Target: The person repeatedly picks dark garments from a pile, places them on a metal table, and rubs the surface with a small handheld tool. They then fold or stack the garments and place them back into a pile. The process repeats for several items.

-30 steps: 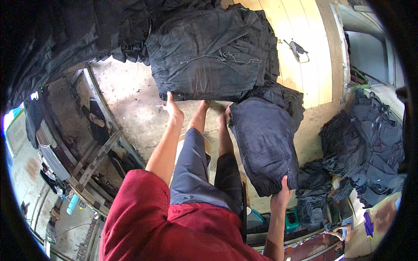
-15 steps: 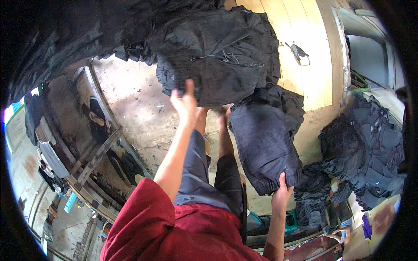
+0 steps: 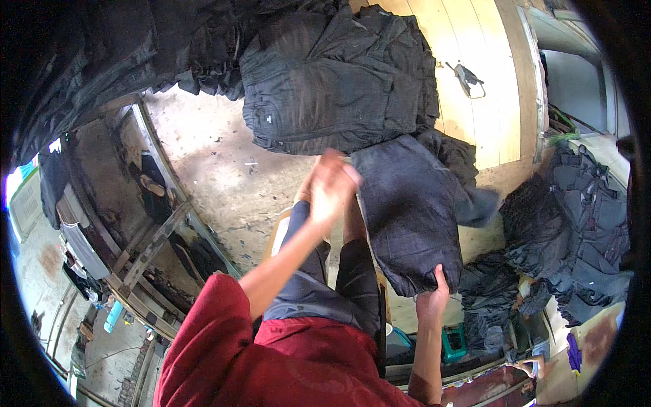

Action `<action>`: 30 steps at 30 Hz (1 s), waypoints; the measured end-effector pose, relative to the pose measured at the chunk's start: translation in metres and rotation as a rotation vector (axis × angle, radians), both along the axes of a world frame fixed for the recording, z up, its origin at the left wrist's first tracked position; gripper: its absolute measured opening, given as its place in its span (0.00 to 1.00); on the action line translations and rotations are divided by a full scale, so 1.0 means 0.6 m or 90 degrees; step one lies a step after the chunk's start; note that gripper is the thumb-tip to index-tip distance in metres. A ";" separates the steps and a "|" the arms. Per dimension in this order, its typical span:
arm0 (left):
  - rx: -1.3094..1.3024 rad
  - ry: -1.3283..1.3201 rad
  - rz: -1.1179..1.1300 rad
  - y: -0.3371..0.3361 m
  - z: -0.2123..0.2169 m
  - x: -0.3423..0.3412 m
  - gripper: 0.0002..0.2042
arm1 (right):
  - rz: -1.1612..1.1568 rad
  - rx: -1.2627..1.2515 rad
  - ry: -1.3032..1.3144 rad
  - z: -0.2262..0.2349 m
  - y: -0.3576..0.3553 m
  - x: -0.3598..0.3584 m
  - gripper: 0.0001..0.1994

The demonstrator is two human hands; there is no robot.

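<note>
A pair of folded black trousers [image 3: 410, 210] hangs in front of me, right of my legs. My right hand [image 3: 434, 295] grips its lower end, thumb on top and fingers hidden underneath. My left hand [image 3: 332, 182], smeared by motion, is beside the trousers' upper left corner; whether it touches the cloth I cannot tell. Just beyond lies a stack of black garments [image 3: 332, 85], its top one spread flat with a small pale label near its left edge.
More dark cloth [image 3: 135, 61] fills the far left. A dark tool with a loop [image 3: 468, 80] rests on the pale wooden boards [image 3: 491, 129]. Heaped dark garments [image 3: 569, 224] lie at right, near a green crate [image 3: 453, 342]. A wooden frame [image 3: 159, 237] stands at left.
My left hand has swung right, from the stack's near edge to the trousers' upper corner. The loose white thread on the stack no longer shows. The trousers' far edge has spread and a flap swings right.
</note>
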State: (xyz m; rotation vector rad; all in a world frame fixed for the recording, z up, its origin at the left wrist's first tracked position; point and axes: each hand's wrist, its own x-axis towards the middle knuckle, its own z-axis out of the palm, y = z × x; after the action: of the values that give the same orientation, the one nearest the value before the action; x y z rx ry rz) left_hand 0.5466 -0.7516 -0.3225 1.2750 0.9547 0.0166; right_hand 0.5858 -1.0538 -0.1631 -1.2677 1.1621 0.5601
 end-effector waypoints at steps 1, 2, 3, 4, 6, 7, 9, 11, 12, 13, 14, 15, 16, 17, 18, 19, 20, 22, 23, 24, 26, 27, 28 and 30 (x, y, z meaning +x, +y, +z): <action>-0.035 0.131 0.237 0.042 -0.054 0.009 0.32 | 0.006 0.014 -0.005 0.003 -0.008 -0.003 0.29; -0.060 0.180 0.535 0.098 -0.106 0.014 0.45 | -0.004 -0.001 0.003 0.006 -0.016 -0.005 0.30; -0.090 0.253 0.624 0.172 -0.148 0.012 0.54 | -0.024 -0.020 0.016 0.008 -0.022 -0.008 0.30; -0.037 0.290 0.675 0.207 -0.178 0.007 0.54 | -0.036 0.010 0.014 0.010 -0.029 -0.009 0.30; -0.018 0.388 0.705 0.268 -0.218 -0.002 0.55 | -0.011 -0.022 0.010 0.009 -0.034 -0.013 0.30; -0.038 0.426 0.680 0.288 -0.227 -0.006 0.55 | -0.006 -0.040 0.006 0.008 -0.034 -0.015 0.30; -0.078 0.396 0.680 0.303 -0.223 -0.005 0.51 | 0.032 -0.059 0.004 0.004 -0.030 -0.017 0.30; -0.136 0.278 0.730 0.296 -0.199 0.013 0.45 | 0.056 -0.078 -0.002 0.001 -0.022 -0.017 0.30; -0.094 0.174 0.749 0.292 -0.183 0.032 0.30 | 0.063 -0.084 -0.007 0.001 -0.018 -0.017 0.30; -0.046 0.058 0.690 0.284 -0.163 0.053 0.26 | 0.067 -0.094 -0.024 -0.001 -0.015 -0.016 0.30; 0.001 -0.046 0.630 0.272 -0.138 0.074 0.22 | 0.066 -0.101 -0.023 -0.002 -0.012 -0.015 0.30; 0.044 -0.140 0.580 0.255 -0.110 0.094 0.18 | 0.063 -0.112 -0.033 -0.004 -0.009 -0.015 0.29; 0.096 -0.134 0.447 0.232 -0.081 0.113 0.18 | 0.059 -0.120 -0.044 -0.007 -0.007 -0.015 0.29; 0.146 -0.130 0.321 0.202 -0.051 0.132 0.18 | 0.065 -0.118 -0.051 -0.011 -0.007 -0.014 0.29; 0.240 -0.139 0.190 0.162 -0.021 0.147 0.20 | 0.067 -0.113 -0.064 -0.015 -0.008 -0.012 0.29; 0.348 -0.171 0.048 0.121 0.011 0.155 0.22 | 0.072 -0.100 -0.087 -0.020 -0.009 -0.011 0.30; 0.314 -0.204 -0.118 0.087 0.046 0.148 0.30 | 0.083 -0.105 -0.071 -0.024 -0.011 -0.010 0.30; 0.236 -0.226 -0.404 0.011 0.106 0.130 0.35 | 0.113 -0.082 -0.097 -0.031 -0.018 -0.008 0.31; 0.212 -0.252 -0.506 -0.028 0.134 0.116 0.37 | 0.142 -0.074 -0.118 -0.033 -0.021 -0.007 0.31; 0.146 -0.297 -0.557 -0.066 0.160 0.098 0.37 | 0.165 -0.054 -0.173 -0.037 -0.022 -0.006 0.32; 0.100 -0.339 -0.662 -0.127 0.208 0.054 0.35 | 0.075 0.003 -0.124 -0.038 -0.023 -0.002 0.31; 0.086 -0.305 -0.782 -0.148 0.219 0.035 0.32 | 0.093 -0.002 -0.073 -0.035 -0.023 0.001 0.30; 0.055 -0.353 -0.706 -0.159 0.215 0.022 0.31 | 0.099 -0.021 -0.074 -0.036 -0.019 0.004 0.28; -0.048 -0.406 -0.652 -0.161 0.196 -0.003 0.28 | 0.045 -0.045 -0.051 -0.034 -0.012 0.011 0.26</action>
State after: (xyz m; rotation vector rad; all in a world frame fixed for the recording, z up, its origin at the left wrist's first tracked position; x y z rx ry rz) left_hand 0.5446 -0.8480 -0.2052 1.4330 -0.2916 -0.3843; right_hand 0.5921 -1.0609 -0.1835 -1.3842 1.0818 0.5192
